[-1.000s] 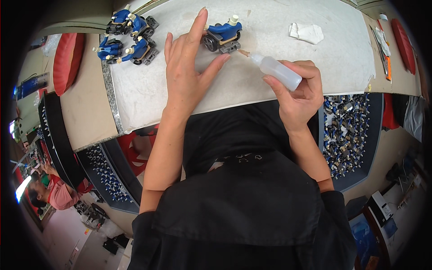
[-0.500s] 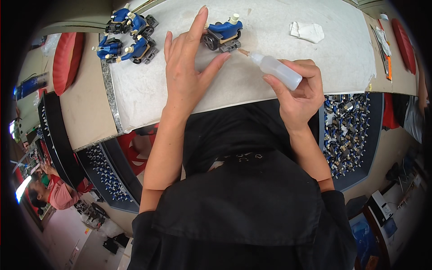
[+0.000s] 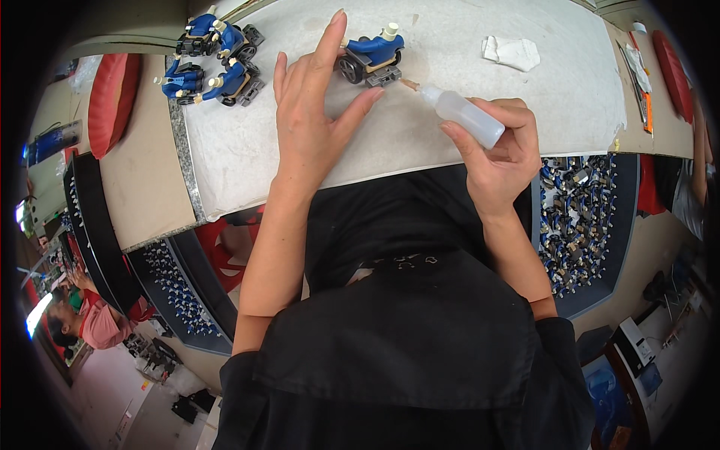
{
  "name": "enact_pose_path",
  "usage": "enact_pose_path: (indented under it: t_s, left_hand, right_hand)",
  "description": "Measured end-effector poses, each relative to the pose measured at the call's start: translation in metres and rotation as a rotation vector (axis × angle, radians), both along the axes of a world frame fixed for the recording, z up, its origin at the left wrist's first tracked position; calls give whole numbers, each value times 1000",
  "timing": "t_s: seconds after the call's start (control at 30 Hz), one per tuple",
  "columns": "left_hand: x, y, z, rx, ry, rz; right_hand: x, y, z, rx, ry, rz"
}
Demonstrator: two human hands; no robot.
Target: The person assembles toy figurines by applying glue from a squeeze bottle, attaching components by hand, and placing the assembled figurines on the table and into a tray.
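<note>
A small wheelchair figurine (image 3: 377, 52) with a blue body and a cream cap stands on white paper (image 3: 420, 127). My left hand (image 3: 309, 124) is beside it with fingers spread, the index finger stretched along its left side. Its thumb tip lies at the grey footrest block, seemingly touching it. In my right hand (image 3: 504, 154) a translucent squeeze bottle (image 3: 469, 116) is pinched between thumb and fingers. The bottle tilts toward the figurine. Its thin brownish nozzle tip sits just right of the footrest, a little apart from it.
Several similar figurines (image 3: 225, 79) stand at the paper's far left. A folded white cloth (image 3: 511, 54) lies to the right. Trays of many figurines (image 3: 577, 225) flank me below the table. An orange-handled tool (image 3: 647, 116) and red dishes (image 3: 114, 105) lie toward the sides.
The right hand has drawn the bottle slightly to the right, so its nozzle is a bit farther from the footrest. My left hand and the figurine look nearly unmoved.
</note>
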State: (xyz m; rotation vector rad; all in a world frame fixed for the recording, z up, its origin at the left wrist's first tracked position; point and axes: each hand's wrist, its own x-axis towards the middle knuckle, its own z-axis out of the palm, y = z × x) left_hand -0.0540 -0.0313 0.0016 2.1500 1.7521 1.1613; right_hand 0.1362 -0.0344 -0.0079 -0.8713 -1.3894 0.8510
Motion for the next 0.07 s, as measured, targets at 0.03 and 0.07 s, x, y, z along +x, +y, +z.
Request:
enact_pose_path:
  t_s: [0.03,0.07]
  left_hand:
    - [0,0,-1,11,0,2]
    - [0,0,-1,21,-1,3]
  right_hand:
    - [0,0,0,4,-7,4]
    - [0,0,-1,8,-13,8]
